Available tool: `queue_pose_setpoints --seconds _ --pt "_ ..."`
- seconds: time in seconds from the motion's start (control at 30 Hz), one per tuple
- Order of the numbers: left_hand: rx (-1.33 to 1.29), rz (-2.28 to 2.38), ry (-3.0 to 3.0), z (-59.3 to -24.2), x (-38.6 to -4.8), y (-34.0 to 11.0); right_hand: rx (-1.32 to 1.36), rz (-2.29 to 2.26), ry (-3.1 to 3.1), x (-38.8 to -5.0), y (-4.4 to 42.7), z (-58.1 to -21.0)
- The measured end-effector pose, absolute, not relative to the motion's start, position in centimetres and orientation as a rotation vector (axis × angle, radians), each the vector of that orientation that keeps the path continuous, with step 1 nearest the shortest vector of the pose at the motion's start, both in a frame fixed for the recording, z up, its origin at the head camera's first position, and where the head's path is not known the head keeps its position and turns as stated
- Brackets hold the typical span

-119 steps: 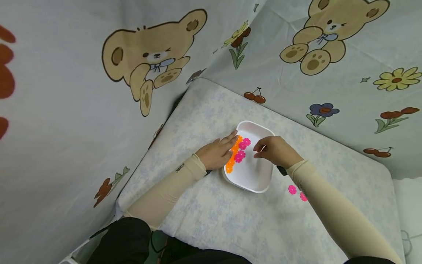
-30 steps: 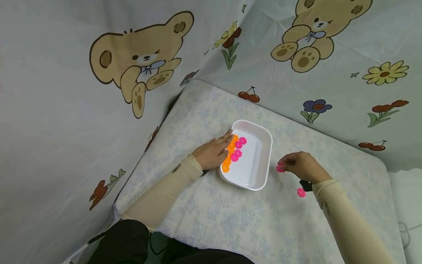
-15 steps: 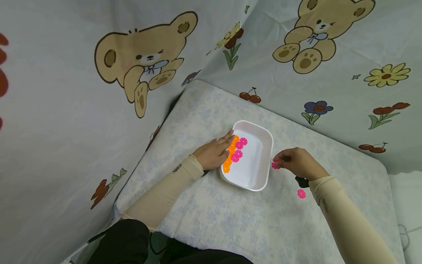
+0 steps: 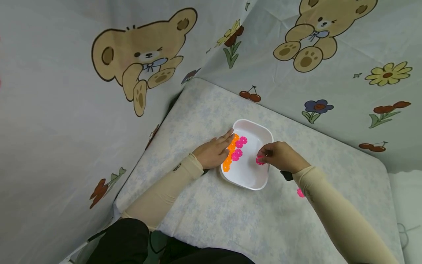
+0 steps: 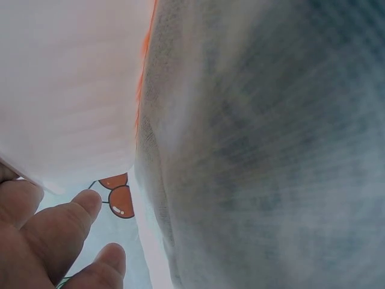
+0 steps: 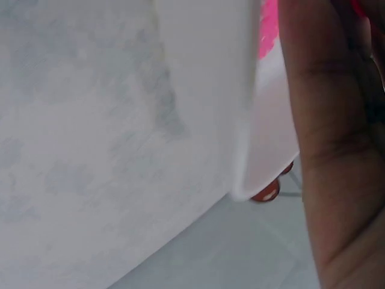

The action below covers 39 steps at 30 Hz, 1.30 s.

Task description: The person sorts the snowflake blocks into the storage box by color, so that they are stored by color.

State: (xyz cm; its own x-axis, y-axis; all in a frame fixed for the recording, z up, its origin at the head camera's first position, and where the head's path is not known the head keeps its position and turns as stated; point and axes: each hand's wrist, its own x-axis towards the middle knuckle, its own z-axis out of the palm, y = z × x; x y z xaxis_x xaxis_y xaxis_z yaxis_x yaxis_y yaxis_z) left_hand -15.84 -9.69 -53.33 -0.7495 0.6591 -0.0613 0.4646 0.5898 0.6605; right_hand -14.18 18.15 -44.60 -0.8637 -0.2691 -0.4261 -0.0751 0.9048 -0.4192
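Note:
My left hand (image 4: pixel 212 152) rests on the left rim of a white tray (image 4: pixel 245 176), its fingers fairly straight along the edge. In the left wrist view, fingertips (image 5: pixel 90 201) show beside the tray's outer wall. Over the tray's right side, my right hand (image 4: pixel 281 157) pinches a pink flower-shaped piece (image 4: pixel 259 161) between thumb and fingers. Inside, orange flower-shaped pieces (image 4: pixel 226 165) line the left wall, partly covered by the left hand. Several pink pieces (image 4: pixel 236 154) lie against that row. Another pink piece (image 4: pixel 300 192) is on the table, partly hidden by the right sleeve.
A pale patterned cloth (image 4: pixel 204 216) covers the table under the tray. Printed curtains with bears and flowers (image 4: pixel 263 73) rise along the table's left and far edges. A dark wrist strap part (image 4: pixel 286 175) sits under the right wrist.
Four seconds ago the right hand was over the tray and two pink pieces lay on the table. It then held one right of the tray and has carried it left over the rim.

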Motion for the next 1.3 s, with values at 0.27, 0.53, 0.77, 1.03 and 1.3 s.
queue_pose_setpoints --seconds 0.27,0.53,0.77,1.03,1.3 --pt "0.909 0.895 2.533 -53.4 -15.9 -9.9 -0.426 -0.486 2.577 -15.3 13.8 -45.4" --pt "0.913 0.868 2.549 -53.5 -16.0 -9.9 -0.556 -0.437 2.538 -16.1 11.4 -46.6" --pt "0.938 0.865 2.551 -53.6 -16.1 -9.9 -0.658 -0.432 2.527 -16.7 10.5 -48.3" --pt "0.935 0.900 2.545 -53.3 -16.0 -9.8 -0.695 -0.424 2.538 -17.0 10.3 -49.5" --pt "0.927 0.890 2.545 -53.3 -15.9 -9.8 -0.720 -0.433 2.585 -16.9 10.3 -49.9"
